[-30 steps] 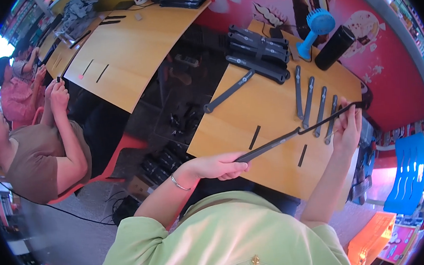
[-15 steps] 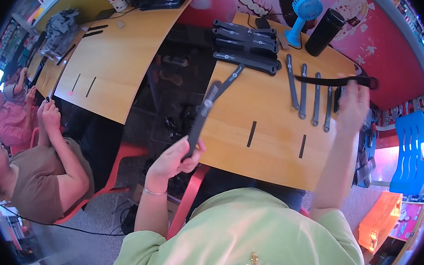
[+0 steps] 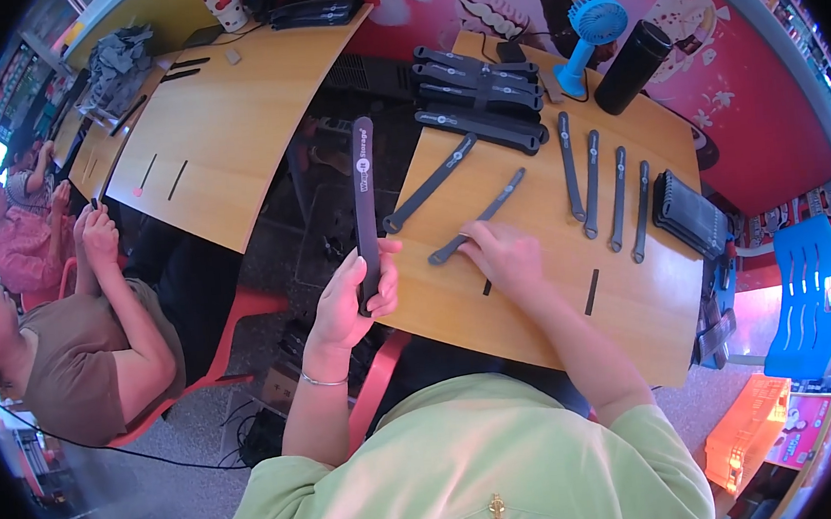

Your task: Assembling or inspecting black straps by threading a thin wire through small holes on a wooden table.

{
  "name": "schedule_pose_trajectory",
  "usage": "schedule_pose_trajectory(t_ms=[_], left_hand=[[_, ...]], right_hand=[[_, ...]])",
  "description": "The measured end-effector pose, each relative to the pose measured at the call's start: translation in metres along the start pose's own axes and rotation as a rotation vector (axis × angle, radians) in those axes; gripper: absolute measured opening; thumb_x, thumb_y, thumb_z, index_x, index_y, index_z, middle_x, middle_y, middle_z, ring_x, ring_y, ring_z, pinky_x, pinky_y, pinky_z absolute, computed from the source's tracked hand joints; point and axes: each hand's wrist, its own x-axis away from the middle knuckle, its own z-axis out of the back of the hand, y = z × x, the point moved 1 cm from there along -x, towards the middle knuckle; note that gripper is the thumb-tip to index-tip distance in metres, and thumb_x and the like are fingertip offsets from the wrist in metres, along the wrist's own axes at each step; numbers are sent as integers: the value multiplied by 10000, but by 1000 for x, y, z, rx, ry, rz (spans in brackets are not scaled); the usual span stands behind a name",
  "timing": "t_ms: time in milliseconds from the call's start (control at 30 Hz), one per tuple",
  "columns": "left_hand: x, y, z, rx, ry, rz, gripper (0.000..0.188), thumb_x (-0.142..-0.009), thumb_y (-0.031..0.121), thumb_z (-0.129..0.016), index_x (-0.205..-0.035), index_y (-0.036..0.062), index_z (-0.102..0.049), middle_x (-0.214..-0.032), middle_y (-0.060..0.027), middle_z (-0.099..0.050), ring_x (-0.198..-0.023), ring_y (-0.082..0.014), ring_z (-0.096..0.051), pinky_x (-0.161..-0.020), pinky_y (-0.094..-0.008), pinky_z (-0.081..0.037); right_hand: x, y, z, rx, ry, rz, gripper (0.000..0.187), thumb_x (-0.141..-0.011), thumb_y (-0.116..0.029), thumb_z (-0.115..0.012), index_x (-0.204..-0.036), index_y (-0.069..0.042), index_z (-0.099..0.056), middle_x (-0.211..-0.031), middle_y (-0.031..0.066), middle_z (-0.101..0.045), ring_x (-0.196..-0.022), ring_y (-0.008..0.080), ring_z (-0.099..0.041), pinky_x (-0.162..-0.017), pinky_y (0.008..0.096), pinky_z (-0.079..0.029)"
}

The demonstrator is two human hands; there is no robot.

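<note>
My left hand (image 3: 358, 298) grips the lower end of a long dark grey flat strip (image 3: 365, 195), holding it upright over the left edge of the wooden table (image 3: 555, 297). My right hand (image 3: 498, 253) rests flat on the table, fingers on the near end of another grey strip (image 3: 482, 215) that lies slanted. A third slanted strip (image 3: 429, 182) lies just left of it. Several more strips (image 3: 605, 186) lie side by side to the right, and a stack of them (image 3: 476, 94) sits at the table's far side.
A blue hand fan (image 3: 588, 31) and a black cylinder (image 3: 630, 65) stand at the back. A black ribbed pack (image 3: 690, 213) lies at the right edge. Two small black slips (image 3: 591, 292) lie near me. A seated person (image 3: 69, 326) is at a second table (image 3: 228, 108) on my left.
My left hand has turned its strip upright and drawn it nearer. My right hand has come from the far right of the table to the middle and now presses on a slanted strip.
</note>
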Motion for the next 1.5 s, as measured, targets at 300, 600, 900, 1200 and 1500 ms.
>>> schedule_pose_trajectory(t_ms=[300,600,900,1200,1500], left_hand=[[-7,-8,6,146,10,-4,406,-971,276,-359,-1253,-6,-431,-798,-37,-479,-566,-88,-385,-543,-232,-347],[-13,-17,-13,83,80,-78,434,-985,277,-380,-1349,47,-336,-938,-78,-530,-814,-179,-550,-780,-359,-459],[-9,-21,-22,17,17,-50,475,-981,202,-399,-1420,120,-237,-1052,-118,-558,-1031,-272,-582,-850,-413,-526],[-28,-33,-41,39,53,-106,358,-919,56,-519,-1267,26,-441,-1109,-125,-570,-1110,-314,-554,-907,-430,-512],[-53,-55,-71,17,127,-192,373,-921,109,-532,-1272,42,-426,-1096,-135,-602,-1000,-331,-619,-796,-326,-573]], right_hand=[[0,9,6,44,-9,-89,181,-768,-227,-683,-912,-119,-659,-1010,13,-642,-855,186,-623,-670,294,-517],[-15,33,-7,131,15,-66,190,-781,-182,-657,-959,-124,-686,-999,11,-652,-881,187,-609,-717,294,-518],[-27,42,-10,73,-60,-76,207,-784,-172,-651,-983,-127,-685,-1056,27,-611,-949,210,-591,-748,315,-513],[-19,7,47,-317,54,-157,238,-889,-171,-544,-1087,-93,-651,-999,78,-627,-877,236,-613,-725,301,-483],[27,-31,93,-544,123,-228,267,-854,-11,-562,-1112,-69,-600,-751,81,-638,-675,196,-630,-620,286,-491]])
